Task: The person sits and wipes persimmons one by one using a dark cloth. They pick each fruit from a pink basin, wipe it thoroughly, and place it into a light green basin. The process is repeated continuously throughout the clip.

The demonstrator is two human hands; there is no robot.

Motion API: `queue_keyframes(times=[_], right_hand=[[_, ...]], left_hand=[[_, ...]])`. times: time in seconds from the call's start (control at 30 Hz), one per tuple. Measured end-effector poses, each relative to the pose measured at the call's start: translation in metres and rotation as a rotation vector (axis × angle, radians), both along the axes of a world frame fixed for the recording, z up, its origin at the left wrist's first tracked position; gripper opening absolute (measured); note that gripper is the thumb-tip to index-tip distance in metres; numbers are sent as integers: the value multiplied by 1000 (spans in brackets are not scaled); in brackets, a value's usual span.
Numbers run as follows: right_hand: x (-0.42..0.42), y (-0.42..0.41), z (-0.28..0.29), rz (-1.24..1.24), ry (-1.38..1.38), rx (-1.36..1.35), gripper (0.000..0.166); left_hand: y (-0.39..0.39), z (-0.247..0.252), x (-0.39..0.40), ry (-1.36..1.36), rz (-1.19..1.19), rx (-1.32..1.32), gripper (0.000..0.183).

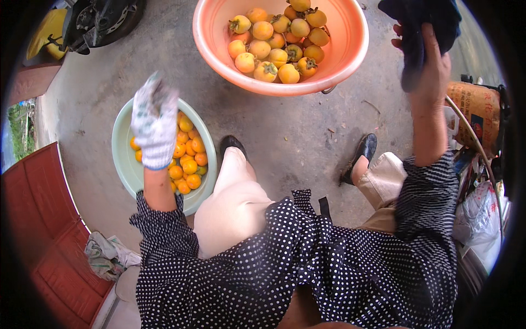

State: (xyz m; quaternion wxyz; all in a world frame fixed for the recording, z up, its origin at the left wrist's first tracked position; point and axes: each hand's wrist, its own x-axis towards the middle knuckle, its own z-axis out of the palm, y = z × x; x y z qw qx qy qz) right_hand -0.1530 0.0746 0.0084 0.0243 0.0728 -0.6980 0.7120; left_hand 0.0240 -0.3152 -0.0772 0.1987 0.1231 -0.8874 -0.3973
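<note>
My left hand (155,119), in a white knitted work glove with green marks, is raised over a pale green plastic basin (118,152) of orange persimmons (190,166). Blur hides its fingertips, and whether it holds anything cannot be told. At the upper right my bare right hand (431,68) grips a dark cloth item (415,45) whose exact kind is unclear. Between the two, at the top, stands a large orange plastic basin (345,49) with many yellow-orange persimmons (259,49), some with stems and green calyxes.
Concrete floor (287,135) lies around my feet. To the right are a printed brown sack (472,111), a clear plastic bag (478,214) and a thin curved pole. A wheel (111,20) is at the upper left, a red door panel (45,197) at the left, with crumpled cloth (102,255) beside it.
</note>
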Motion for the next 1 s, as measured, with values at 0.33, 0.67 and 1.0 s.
queue_keyframes(times=[0.33, 0.67, 1.0], right_hand=[[59, 77, 60, -161, -172, 442, 45], [79, 76, 71, 2, 133, 675, 36], [90, 89, 75, 92, 232, 853, 36]], left_hand=[[34, 18, -132, -266, -589, -484, 36], [37, 9, -157, -820, -879, -923, 43], [49, -32, -140, -766, -881, -1106, 29]])
